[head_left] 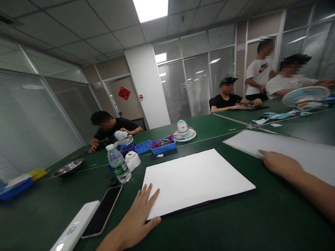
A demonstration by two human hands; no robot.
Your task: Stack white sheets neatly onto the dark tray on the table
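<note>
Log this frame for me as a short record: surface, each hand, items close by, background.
Surface: green table
Left hand: fingers spread over the near left corner of a white sheet
Right hand: at the near edge of a second white sheet; grip unclear
Left side: phone lying beside a white box; upright water bottle
Beyond: blue tray holding red wires
Background: standing person, far right
</note>
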